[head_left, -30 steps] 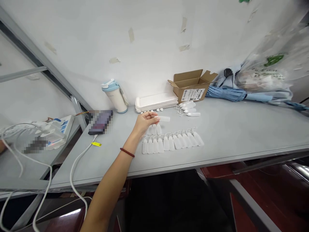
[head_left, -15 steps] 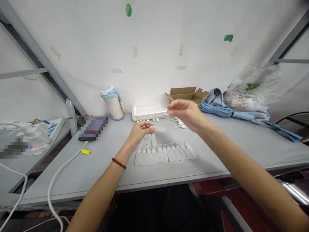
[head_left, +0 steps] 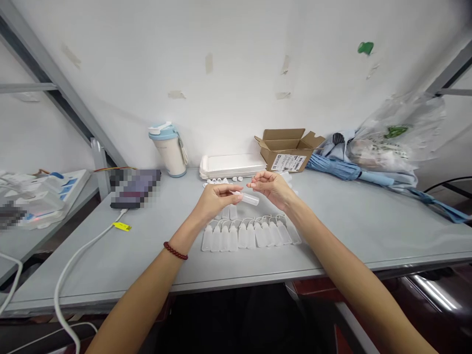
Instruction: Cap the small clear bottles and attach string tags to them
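My left hand (head_left: 216, 200) pinches a small translucent plastic bottle (head_left: 250, 198) near one end, tilted in the air above the table. Close to its right is my right hand (head_left: 275, 191), thumb and fingertips pressed together; whatever is between them is too small to make out. Below, similar bottles with thin white cords at their tops lie in a row (head_left: 224, 239). A few more bottles (head_left: 233, 212) lie behind that row, partly covered by my left hand. Several small white caps (head_left: 238, 179) sit beyond the hands. Some clear pieces (head_left: 285, 175) show behind my right hand.
White trays (head_left: 232, 164) and an open cardboard box (head_left: 287, 152) stand against the wall. A cream tumbler (head_left: 169, 152) and a phone-like device (head_left: 136, 189) on a white cable (head_left: 73, 265) are left. A folded blue umbrella (head_left: 334, 167) and a plastic bag (head_left: 401, 132) lie right.
My right hand has come down and left from in front of the box to beside the bottle in my left hand. The left hand keeps its hold. The view has shifted slightly.
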### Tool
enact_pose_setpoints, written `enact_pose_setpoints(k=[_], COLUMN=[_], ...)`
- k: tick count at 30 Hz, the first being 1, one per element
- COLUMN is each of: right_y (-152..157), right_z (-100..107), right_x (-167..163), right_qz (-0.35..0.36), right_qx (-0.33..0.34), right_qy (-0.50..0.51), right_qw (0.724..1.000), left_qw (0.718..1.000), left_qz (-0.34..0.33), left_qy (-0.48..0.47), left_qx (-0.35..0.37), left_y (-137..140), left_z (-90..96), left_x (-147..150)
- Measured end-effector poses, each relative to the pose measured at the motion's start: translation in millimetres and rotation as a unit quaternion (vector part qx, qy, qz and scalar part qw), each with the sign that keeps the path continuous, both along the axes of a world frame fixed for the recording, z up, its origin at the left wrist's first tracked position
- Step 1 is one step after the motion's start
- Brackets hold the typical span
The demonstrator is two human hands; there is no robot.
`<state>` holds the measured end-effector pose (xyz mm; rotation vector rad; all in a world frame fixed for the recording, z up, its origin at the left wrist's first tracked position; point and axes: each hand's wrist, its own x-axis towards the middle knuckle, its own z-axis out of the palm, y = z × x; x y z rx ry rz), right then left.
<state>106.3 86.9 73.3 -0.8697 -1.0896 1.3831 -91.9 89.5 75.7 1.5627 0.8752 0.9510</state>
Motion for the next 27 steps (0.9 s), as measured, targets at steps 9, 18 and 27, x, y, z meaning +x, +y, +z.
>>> enact_pose_setpoints(k=[9,18,27], right_y=[-2.8,-5.2,-7.9], right_z=[0.2,0.2,1.2], right_x=[-1.7,-3.9,-5.4], right_qz=[-0.001,-0.009,-0.029], right_qx=[0.003,0.029,0.065], right_qy=[0.01,-0.004,-0.036], right_qw=[1.0,1.0,0.997], left_qw=[1.0,1.0,1.0], left_qz=[-0.008,0.001,-0.006], left_qy=[-0.003,0.005,-0.011], left_qx=[0.015,0.015,0.016], left_y=[-1.0,-1.8,1.0], left_z=[-0.3,0.6,-3.2], left_x=[0.8,0.8,0.7])
